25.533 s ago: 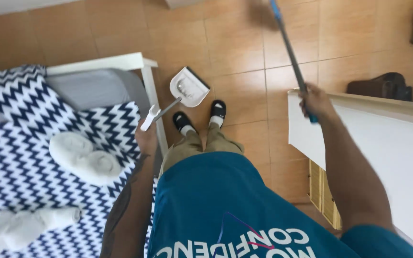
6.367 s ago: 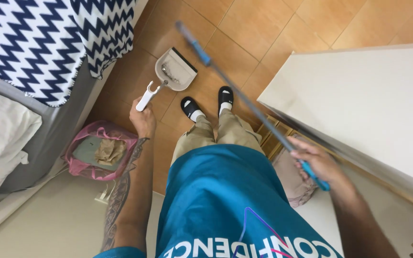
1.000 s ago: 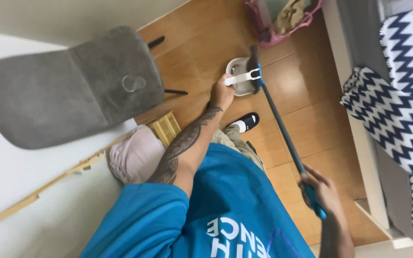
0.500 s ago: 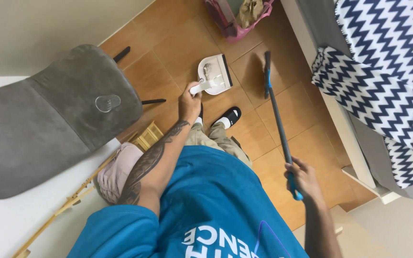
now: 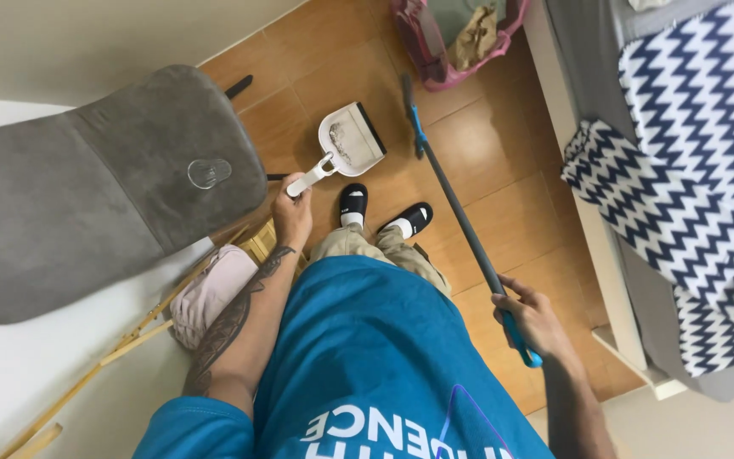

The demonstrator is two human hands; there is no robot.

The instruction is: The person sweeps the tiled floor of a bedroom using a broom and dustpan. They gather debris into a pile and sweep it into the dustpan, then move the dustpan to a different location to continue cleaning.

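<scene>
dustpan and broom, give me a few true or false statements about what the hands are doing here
1. The left hand holds the white dustpan by its handle. True.
2. The dustpan is empty. False: greyish dust and debris lie in it.
3. The right hand grips the broom at the blue end of its stick. True.
4. The pink bin stands on the grey chair. False: it stands on the wooden floor, beside the bed.
5. The person is barefoot. False: black slides over white socks.

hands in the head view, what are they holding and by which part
The left hand holds the white dustpan by the end of its handle. The right hand grips the broom near the blue top end of its stick.
</scene>
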